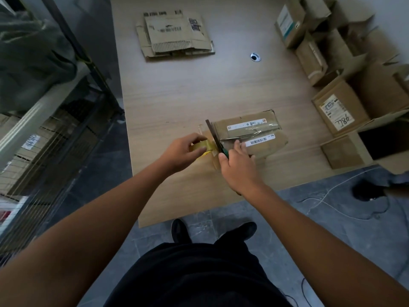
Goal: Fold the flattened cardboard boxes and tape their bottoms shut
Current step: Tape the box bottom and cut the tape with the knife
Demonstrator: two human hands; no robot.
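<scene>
At the near end of the pale wooden surface [177, 96], bent over a small cardboard box [254, 129] with both hands. Gripping a roll of clear tape [202, 147] in the left hand [183, 151], fingers [194, 138] curled over the top of the roll, just left of the box's near-left corner. Holding scissors [213, 135] in the right hand [240, 167], fingers closed round the green handle, dark blades pointing away between the roll and the box's left edge. Reaching the box's near edge with the right fingertips. Cannot tell whether the blades meet the short strip drawn from roll to box.

Resting flat on the surface, turned a little off square, flaps shut on top. Brown and slightly creased, with a glossy band of clear tape along the middle seam and a white label on either side of it, the nearer one barcoded.

Farther back, well apart from the hands, a stack of flattened boxes [174, 34] printed in dark ink. Along the right edge, a cluster of folded boxes [332, 63], some open, one labelled in handwriting. Near them, a round cable hole [255, 56]. To the left, a metal rack [66, 134] with more cardboard. Below, grey floor [321, 229] and black shoes [179, 229].
</scene>
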